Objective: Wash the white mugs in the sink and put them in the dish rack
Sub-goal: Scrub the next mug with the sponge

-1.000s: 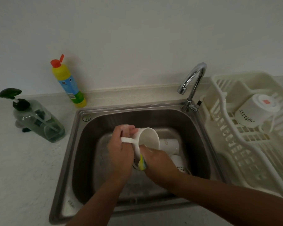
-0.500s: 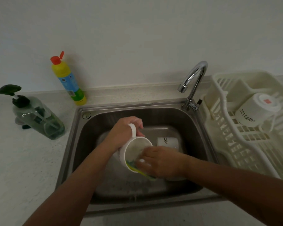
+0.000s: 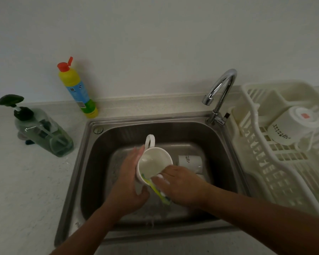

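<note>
Over the steel sink (image 3: 173, 133), my left hand (image 3: 127, 184) grips a white mug (image 3: 153, 162) from its left side, thumb under it. The mug's mouth faces up at me and its handle points away. My right hand (image 3: 180, 186) holds a yellow-green sponge (image 3: 159, 195) against the near rim and lower side of that mug. A second white mug (image 3: 189, 161) lies on its side in the basin just right of it, partly hidden by my right hand. Another white mug (image 3: 291, 127) sits upside down in the dish rack (image 3: 265, 162).
A chrome faucet (image 3: 221, 89) arches over the sink's back right corner, with no water running. The white rack stands right of the sink. On the counter to the left are a yellow bottle with a red cap (image 3: 77, 89) and a green soap dispenser (image 3: 42, 129).
My left hand has let go of the handle and now holds the mug by its side, with the handle turned away. My right hand's sponge moved from inside the mug to its near rim.
</note>
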### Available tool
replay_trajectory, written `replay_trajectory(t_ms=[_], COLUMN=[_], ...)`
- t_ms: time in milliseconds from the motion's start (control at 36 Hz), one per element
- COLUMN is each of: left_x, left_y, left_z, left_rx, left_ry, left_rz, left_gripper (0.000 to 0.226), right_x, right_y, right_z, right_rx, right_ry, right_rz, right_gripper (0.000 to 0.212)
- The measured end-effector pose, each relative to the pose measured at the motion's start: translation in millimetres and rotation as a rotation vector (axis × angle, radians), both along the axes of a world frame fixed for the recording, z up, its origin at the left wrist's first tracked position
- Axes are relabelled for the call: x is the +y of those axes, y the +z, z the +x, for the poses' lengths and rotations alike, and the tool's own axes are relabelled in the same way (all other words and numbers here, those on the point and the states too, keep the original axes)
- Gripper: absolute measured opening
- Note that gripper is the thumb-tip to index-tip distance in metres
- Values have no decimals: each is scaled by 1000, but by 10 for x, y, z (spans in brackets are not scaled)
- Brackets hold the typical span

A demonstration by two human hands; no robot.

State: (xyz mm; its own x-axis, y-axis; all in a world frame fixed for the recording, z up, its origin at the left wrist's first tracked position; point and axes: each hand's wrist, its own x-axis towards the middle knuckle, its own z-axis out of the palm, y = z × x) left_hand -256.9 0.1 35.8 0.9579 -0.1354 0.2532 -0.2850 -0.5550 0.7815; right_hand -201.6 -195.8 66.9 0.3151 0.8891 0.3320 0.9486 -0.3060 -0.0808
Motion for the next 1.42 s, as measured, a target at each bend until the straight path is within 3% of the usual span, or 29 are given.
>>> replay_trajectory(t_ms=[56, 278, 389, 472, 528, 583, 639, 722, 778, 833, 861, 917, 1028, 1056, 1111, 1194, 1222, 1278, 1333, 1417], left_x=[-15, 79, 173, 220, 215, 169, 96, 41, 39, 52, 61, 95, 201, 204, 197, 175, 166, 158, 175, 203], left_y=[-16, 206, 330, 397, 399, 348, 318, 266, 208, 196, 239, 362, 424, 421, 406, 358, 342, 343, 383, 463], left_z=[45, 209, 291, 339, 376, 384, 333, 252, 256, 311, 334, 341, 374, 392, 420, 453, 458, 464, 471, 449], left_rx=[-11, -147, -253, -314, -331, -375, -371, -225, -285, -371, -381, -350, -350, -348, -369, -431, -445, -449, -424, -334], left_ry=[63, -24, -153, -132, -98, -86, -56, 52, 1, 1, 17, 17, -62, -70, -66, -71, -71, -71, -72, -116], left_rz=[-16, -2, 202, 309, 328, 312, 334, 392, 374, 336, 286, 185, 245, 266, 331, 446, 460, 450, 425, 418], left_gripper=[106, 93, 95, 95, 93, 86, 78, 87, 79, 69, 66, 76, 93, 93, 92, 85, 84, 83, 85, 92], right_x=[35, 26, -113, -137, -36, 116, 194, 315, 381, 327, 260, 151, -85, -78, -20, 190, 254, 286, 197, -2], right_y=[26, 226, 320, 498, 538, 457, 382, 359, 351, 385, 391, 450, 471, 501, 539, 493, 441, 370, 372, 391], right_z=[-29, -68, 24, 95, 69, -12, -106, -207, -213, -225, -198, -99, 182, 192, 104, -114, -177, -212, -159, 88], right_rx=[31, 117, 124, 277, 406, 454, 468, 792, 950, 849, 703, 568, 330, 361, 603, 1002, 1041, 983, 794, 214], right_ry=[3, 56, 117, 98, 8, -34, -162, -375, -444, -461, -406, -173, 0, -10, -116, -352, -368, -393, -318, -112], right_rz=[14, 64, -108, -348, -428, -240, -57, 124, 170, 99, 52, -198, -341, -367, -269, 73, 191, 196, 36, -266], right_gripper=[46, 45, 48, 64, 58, 39, 33, 32, 30, 37, 42, 56, 77, 79, 63, 49, 47, 42, 43, 46])
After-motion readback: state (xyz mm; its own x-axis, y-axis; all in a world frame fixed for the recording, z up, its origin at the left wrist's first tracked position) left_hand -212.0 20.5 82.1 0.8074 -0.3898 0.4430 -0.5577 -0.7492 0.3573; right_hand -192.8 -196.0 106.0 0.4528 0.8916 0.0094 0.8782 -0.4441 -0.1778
